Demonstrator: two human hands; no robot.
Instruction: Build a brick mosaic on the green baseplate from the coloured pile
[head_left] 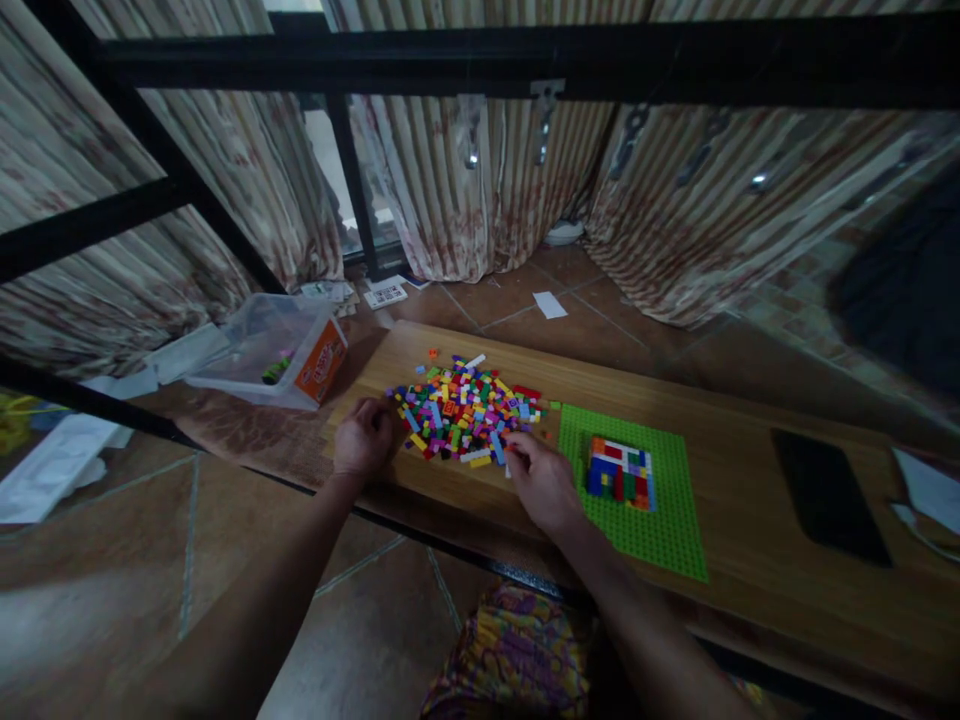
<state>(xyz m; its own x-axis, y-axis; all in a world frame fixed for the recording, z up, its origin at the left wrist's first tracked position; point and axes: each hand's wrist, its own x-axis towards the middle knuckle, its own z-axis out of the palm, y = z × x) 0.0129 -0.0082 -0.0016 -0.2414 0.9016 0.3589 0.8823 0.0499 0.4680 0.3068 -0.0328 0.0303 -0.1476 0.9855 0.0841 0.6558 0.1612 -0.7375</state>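
1. Both forearms reach forward over the wooden bench [750, 560].
2. Green baseplate [652, 535] lies right of the right hand [541, 482], carrying a small brick block [621, 472].
3. Loose brick pile [465, 408] sits between the hands.
4. Left hand [363, 436] rests curled at the pile's edge; its grip cannot be told.
5. Right grip pinches narrowly at bricks.

A clear plastic tub [274, 350] with an orange label lies tipped on the tiled floor at ten o'clock. A black phone [829, 495] rests on the wooden surface [750, 440] at three o'clock. Striped curtains [480, 180] hang at twelve o'clock, a paper scrap [550, 305] below them.
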